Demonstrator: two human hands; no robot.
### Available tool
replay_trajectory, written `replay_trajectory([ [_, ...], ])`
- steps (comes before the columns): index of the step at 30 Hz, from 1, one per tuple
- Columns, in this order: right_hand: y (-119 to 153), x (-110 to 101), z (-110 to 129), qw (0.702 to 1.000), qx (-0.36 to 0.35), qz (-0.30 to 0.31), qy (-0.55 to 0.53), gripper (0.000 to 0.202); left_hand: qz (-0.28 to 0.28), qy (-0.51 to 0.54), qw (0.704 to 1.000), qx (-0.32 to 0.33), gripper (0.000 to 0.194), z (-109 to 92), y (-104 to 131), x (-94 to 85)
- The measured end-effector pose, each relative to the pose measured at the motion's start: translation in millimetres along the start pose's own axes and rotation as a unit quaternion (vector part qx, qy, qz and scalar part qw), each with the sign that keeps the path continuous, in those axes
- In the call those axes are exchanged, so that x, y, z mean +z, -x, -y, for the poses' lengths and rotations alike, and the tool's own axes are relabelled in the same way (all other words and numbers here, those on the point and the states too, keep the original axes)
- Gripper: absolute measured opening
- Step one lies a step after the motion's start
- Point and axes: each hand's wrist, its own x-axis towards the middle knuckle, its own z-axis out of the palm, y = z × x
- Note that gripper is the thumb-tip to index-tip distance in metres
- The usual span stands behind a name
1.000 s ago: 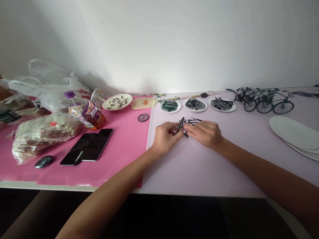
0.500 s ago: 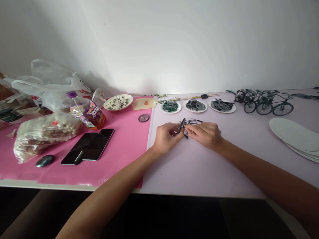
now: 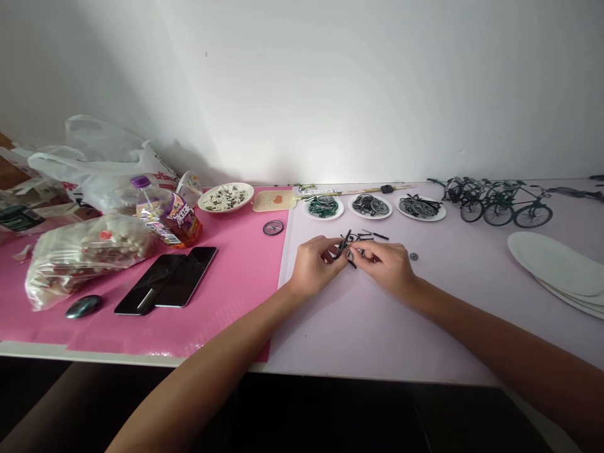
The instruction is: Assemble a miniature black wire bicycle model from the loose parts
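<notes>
My left hand [image 3: 312, 267] is closed on a small dark toy bicycle wheel [image 3: 344, 243], tilted and seen nearly edge-on. Against the wheel's middle, the fingers of my right hand [image 3: 387, 267] are pinched together; whatever is between them is too small to make out. Small black bicycle parts [image 3: 380, 236] lie on the table just beyond my fingertips. To the right of my right hand sits a little grey round piece [image 3: 414, 257]. Another spoked wheel [image 3: 272, 228] lies flat on the pink mat.
Plates of green frames [image 3: 323, 216], wheels [image 3: 379, 205] and grey-black parts [image 3: 418, 206] line the wall. Several assembled toy bicycles [image 3: 500, 204] stand at right behind white plates [image 3: 552, 261]. Leftward are phones [image 3: 189, 277], a mouse [image 3: 83, 306], a bottle [image 3: 165, 217] and bags [image 3: 89, 251].
The wheel has turned more edge-on in my left hand. My right hand has shifted slightly left with its fingers bent more, and the grey round piece beside it now shows.
</notes>
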Motion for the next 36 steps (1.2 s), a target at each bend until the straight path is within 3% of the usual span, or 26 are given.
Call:
replay_trajectory([
  [8,-3.2,-2.6,6.2,0.995,0.071,-0.007,-0.071,0.008,-0.004,-0.018,1.0,0.021,0.018,-5.6,-4.5,-9.3],
  [19,1.9,-1.9,-0.4,0.986,0.126,0.021,-0.111,0.012,-0.055,0.063,0.994,-0.076,0.022,0.5,-15.2,-24.7],
  [24,7.6,3.7,-5.9,0.973,0.198,0.027,-0.112,0.014,-0.053,0.099,0.99,-0.089,0.016,0.5,-13.5,-23.1],
  [30,8.1,2.7,-7.9,0.967,0.219,0.033,-0.123,0.017,-0.049,0.149,0.98,-0.125,0.021,9.5,-15.2,-18.8],
  [33,6.0,2.2,-9.0,0.961,0.242,0.078,-0.11,0.019,-0.049,0.18,0.973,-0.134,0.028,11.5,-17.2,-18.1],
  [36,3.7,1.9,-10.4,0.939,0.293,0.143,-0.106,0.036,-0.05,0.212,0.966,-0.14,0.035,11.7,-19.3,-17.7],
])
